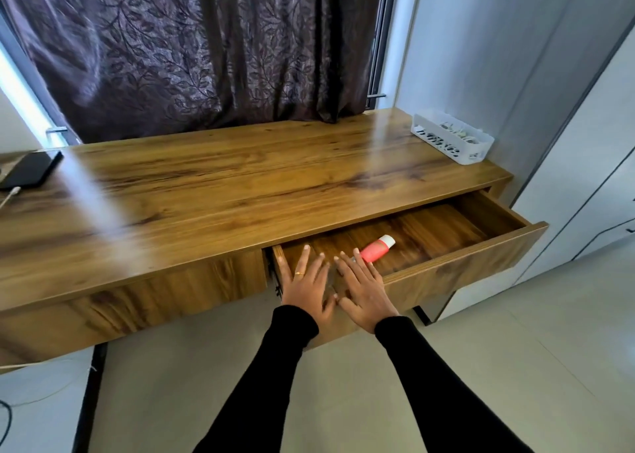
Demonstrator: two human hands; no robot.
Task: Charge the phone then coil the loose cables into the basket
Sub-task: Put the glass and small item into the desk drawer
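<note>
Now 2 hands, left hand (307, 286) and right hand (365, 294), fingers spread flat on 1 drawer (457, 267) front.

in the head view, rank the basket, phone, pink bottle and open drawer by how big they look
Largest to smallest:
1. drawer
2. basket
3. phone, close to the basket and cut off at the edge, so unsure
4. pink bottle

- Phone (29, 171) at the desk's (220, 184) left end is clipped by the picture's edge, and its cable (9, 196) runs out of view there too.
- Basket (453, 138) at the far right corner: pale coils inside, too small to count or sort.
- Drawer (429, 236): the pink tube's (377, 249) lower end is hidden behind the right hand (364, 294).
- Both palms face down, so what's underneath them can't be seen; left hand (304, 281) covers the drawer's near left corner.
- Fingertips look smeared.
</note>
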